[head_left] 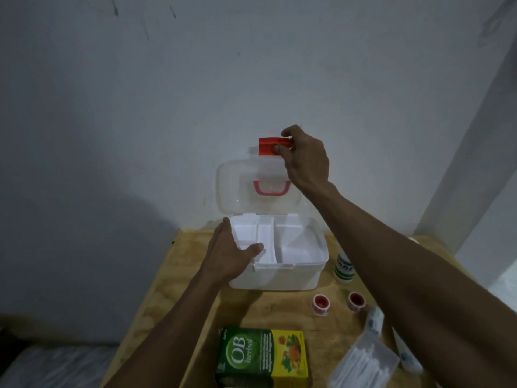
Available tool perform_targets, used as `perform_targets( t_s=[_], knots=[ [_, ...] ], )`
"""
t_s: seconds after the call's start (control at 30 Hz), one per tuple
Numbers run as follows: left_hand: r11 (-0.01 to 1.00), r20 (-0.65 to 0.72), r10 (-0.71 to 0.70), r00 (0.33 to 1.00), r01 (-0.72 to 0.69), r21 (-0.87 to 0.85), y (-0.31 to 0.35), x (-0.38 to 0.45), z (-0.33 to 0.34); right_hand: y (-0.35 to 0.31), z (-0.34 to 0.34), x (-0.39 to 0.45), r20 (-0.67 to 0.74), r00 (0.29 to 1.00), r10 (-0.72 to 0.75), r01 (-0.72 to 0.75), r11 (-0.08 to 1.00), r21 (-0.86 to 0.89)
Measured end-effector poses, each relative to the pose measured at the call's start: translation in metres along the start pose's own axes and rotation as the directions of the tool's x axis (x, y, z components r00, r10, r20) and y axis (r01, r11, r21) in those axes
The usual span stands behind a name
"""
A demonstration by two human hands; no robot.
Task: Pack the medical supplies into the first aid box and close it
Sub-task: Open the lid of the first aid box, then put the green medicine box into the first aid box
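Note:
The white first aid box (293, 278) stands open on the wooden table (195, 289), its clear lid (237, 189) raised against the wall, a red handle showing through it. My right hand (305, 158) pinches the red latch (268, 147) at the lid's top edge. My left hand (229, 253) rests on the box's left rim, thumb over the white inner tray (296, 245). On the table lie a green and yellow OB herbal box (263, 357), two small red-capped rolls (321, 301) (355, 301), a white and green bottle (344, 268), a clear pack of cotton swabs (363, 362) and white tubes (373, 320).
A grey wall (251, 79) rises directly behind the box. The table's left edge drops to a dark floor. A white wall corner (475, 163) stands at the right, close to the table's far right corner.

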State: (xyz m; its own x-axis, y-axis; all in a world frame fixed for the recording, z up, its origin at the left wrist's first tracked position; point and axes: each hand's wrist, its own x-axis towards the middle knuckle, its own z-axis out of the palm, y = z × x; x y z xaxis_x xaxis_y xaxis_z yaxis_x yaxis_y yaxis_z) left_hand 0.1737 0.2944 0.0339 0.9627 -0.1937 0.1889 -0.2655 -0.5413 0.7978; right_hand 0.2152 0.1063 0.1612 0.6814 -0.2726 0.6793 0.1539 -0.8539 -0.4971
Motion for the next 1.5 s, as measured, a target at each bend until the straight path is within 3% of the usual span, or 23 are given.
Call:
perform_targets(
  t_s=[0.37, 0.67, 0.87, 1.03, 1.27, 1.5],
  knots=[
    [1.0, 0.015, -0.004, 1.0, 0.004, -0.002, -0.005, 0.002, 0.0, 0.016, 0.017, -0.003, -0.036, 0.995, -0.097, 0.091, 0.987, -0.133],
    [0.999, 0.031, -0.024, 0.999, 0.023, 0.031, -0.005, 0.001, 0.001, 0.016, 0.003, -0.006, 0.106, 0.991, -0.083, 0.101, 0.979, -0.175],
    [0.997, 0.064, -0.027, 0.998, 0.022, 0.068, -0.002, -0.001, -0.002, 0.01, -0.028, -0.029, 0.11, 0.993, -0.041, 0.046, 0.998, -0.044],
    [0.976, 0.137, -0.016, 0.99, -0.014, 0.215, 0.007, 0.004, -0.008, -0.001, -0.073, -0.102, 0.17, 0.985, -0.019, -0.008, 0.988, 0.156],
    [0.92, 0.252, -0.033, 0.967, -0.069, 0.385, 0.022, 0.005, -0.012, 0.004, -0.096, -0.229, 0.476, 0.879, -0.002, -0.168, 0.934, 0.315],
    [0.833, 0.271, -0.043, 0.962, -0.115, 0.541, 0.02, 0.001, -0.007, 0.007, -0.085, -0.281, 0.653, 0.751, -0.098, -0.109, 0.957, 0.268]
  ],
)
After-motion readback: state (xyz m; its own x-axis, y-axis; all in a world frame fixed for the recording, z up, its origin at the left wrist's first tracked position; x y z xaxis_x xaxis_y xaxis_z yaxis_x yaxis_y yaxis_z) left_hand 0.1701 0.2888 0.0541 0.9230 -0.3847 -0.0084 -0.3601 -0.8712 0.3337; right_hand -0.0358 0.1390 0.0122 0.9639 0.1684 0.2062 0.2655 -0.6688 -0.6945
